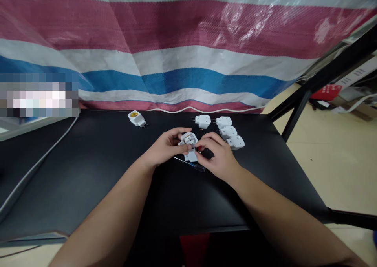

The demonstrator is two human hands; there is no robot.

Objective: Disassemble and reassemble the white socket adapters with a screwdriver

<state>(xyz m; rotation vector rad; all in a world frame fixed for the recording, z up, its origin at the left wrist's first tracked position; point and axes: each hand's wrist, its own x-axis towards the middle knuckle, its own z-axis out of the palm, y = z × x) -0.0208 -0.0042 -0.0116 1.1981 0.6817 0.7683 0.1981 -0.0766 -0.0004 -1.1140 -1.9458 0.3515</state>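
My left hand (165, 146) grips an opened white plug housing (188, 138), its hollow inside with small parts turned up. Close by on the right, my right hand (219, 156) has its fingertips pinched together at the housing's edge. Something small and red (200, 147) shows by those fingers, too little of it visible to name. Just below, a white cover piece (191, 156) lies on the table. A screwdriver (196, 166) with a clear blue handle rests below the hands, its thin shaft pointing left.
White plug-in adapters (228, 132) sit in a column to the right, with another white adapter (203, 121) beside them. A white lamp-socket plug (137, 118) lies back left. A striped plastic sheet (176, 59) hangs behind the black table (97, 172). A cable (44, 157) crosses its left side.
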